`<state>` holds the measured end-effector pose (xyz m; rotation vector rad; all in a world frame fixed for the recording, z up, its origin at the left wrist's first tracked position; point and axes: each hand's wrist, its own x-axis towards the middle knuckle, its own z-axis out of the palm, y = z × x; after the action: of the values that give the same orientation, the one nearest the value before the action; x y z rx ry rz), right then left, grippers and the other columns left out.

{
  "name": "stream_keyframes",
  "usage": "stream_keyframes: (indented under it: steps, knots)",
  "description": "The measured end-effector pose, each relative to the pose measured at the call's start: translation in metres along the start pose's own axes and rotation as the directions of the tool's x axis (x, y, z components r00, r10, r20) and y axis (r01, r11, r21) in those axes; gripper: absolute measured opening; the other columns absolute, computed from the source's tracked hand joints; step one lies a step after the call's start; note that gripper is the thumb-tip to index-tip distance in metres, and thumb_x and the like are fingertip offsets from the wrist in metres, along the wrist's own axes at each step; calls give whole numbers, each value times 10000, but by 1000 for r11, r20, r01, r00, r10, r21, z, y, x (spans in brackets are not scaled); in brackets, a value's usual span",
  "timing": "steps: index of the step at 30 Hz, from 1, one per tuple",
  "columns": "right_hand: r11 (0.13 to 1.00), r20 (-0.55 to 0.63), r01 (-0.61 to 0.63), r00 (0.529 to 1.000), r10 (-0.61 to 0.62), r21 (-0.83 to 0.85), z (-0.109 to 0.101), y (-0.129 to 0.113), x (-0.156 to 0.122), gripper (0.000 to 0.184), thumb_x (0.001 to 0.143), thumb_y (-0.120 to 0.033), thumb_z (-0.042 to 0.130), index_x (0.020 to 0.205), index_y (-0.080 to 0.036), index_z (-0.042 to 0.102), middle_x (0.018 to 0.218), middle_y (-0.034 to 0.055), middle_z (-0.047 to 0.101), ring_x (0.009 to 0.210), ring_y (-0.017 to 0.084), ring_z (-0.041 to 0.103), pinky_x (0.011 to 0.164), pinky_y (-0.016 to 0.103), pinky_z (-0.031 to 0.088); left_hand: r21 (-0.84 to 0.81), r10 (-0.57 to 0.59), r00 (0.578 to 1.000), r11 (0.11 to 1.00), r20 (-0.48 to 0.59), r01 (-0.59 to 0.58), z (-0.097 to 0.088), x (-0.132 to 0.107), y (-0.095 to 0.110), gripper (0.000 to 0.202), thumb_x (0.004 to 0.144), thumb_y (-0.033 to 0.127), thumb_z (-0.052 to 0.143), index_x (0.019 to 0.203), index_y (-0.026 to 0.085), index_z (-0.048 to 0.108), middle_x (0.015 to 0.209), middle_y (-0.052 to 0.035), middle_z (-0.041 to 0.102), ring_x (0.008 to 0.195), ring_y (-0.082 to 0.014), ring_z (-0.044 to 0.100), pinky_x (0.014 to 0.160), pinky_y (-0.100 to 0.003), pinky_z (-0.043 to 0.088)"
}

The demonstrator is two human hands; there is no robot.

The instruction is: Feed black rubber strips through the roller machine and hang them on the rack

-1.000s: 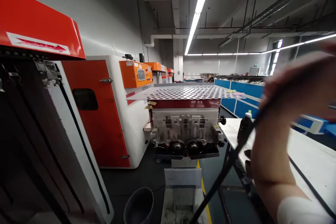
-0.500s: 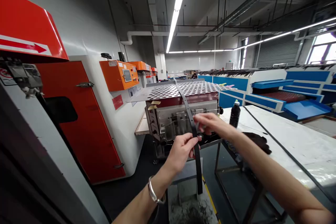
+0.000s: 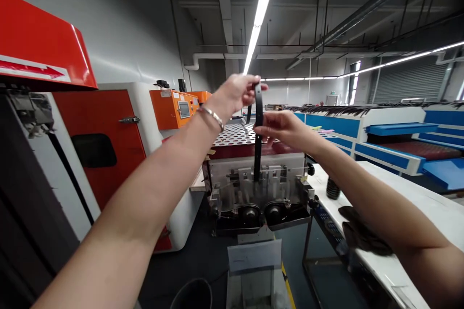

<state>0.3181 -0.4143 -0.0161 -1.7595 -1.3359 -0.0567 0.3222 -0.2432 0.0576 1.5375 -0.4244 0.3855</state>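
Observation:
A long black strap with small holes is raised above the machine in front of me. My left hand, with a silver bangle at the wrist, pinches it at the top, where it bends over into a loop. Lower down, my right hand has its fingers closed round the same strap. One end dangles before the machine's clear front cover. The other side drops behind my left hand toward the perforated metal plate on top of the machine, partly hidden.
On the right stands a white table with a dark bottle and a dark glove. An orange-doored cabinet flanks me on the left. A black bucket sits on the floor below. Blue-and-white machines line the back right.
Both hands have risen from in front of the machine, the left much higher. The strap, earlier stretched across the plate, is now lifted and bent over at the left hand.

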Motion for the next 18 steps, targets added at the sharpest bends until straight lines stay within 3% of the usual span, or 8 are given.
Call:
stream_keyframes:
  steps: [2, 5, 9, 12, 18]
  knots:
    - [994, -53, 73, 996, -78, -83, -8, 9, 12, 265, 815, -421, 690, 779, -178, 590, 708, -1, 623, 633, 125, 630, 570, 268, 565, 36, 33, 999, 999, -12, -32, 0, 16, 13, 156, 803, 149, 625, 655, 187, 593, 810, -80, 671, 597, -99, 424, 515, -301, 300]
    - [987, -85, 88, 991, -99, -132, -10, 28, 14, 271, 822, -437, 671, 764, -185, 591, 724, 2, 632, 656, 137, 638, 593, 285, 571, 118, 51, 998, 992, -29, -48, -1, 19, 15, 167, 765, 160, 663, 652, 220, 556, 753, -56, 648, 636, -117, 428, 556, -319, 313]
    - [994, -72, 46, 996, -53, -100, -2, 50, 3, 294, 817, -459, 667, 744, -190, 571, 708, 6, 644, 648, 150, 650, 589, 293, 573, 180, 114, 992, 978, -61, -101, -4, 7, -5, 192, 743, 181, 698, 668, 237, 530, 679, -18, 548, 629, -117, 442, 544, -299, 334]
    - [1000, -59, 13, 998, -12, 20, 5, 60, -1, 285, 814, -471, 673, 810, -210, 557, 698, 6, 654, 653, 167, 666, 583, 301, 580, 159, 148, 988, 978, -46, -139, -5, -2, -21, 162, 808, 138, 636, 734, 204, 509, 686, 16, 483, 609, -75, 456, 547, -254, 333]
    - [993, -85, -7, 996, 17, 121, 20, 75, 1, 267, 854, -469, 618, 822, -235, 495, 676, -3, 660, 634, 180, 674, 593, 329, 595, 179, 152, 988, 973, -29, -145, 0, -15, -42, 158, 858, 92, 563, 766, 180, 470, 691, 34, 464, 525, -47, 441, 510, -234, 338]
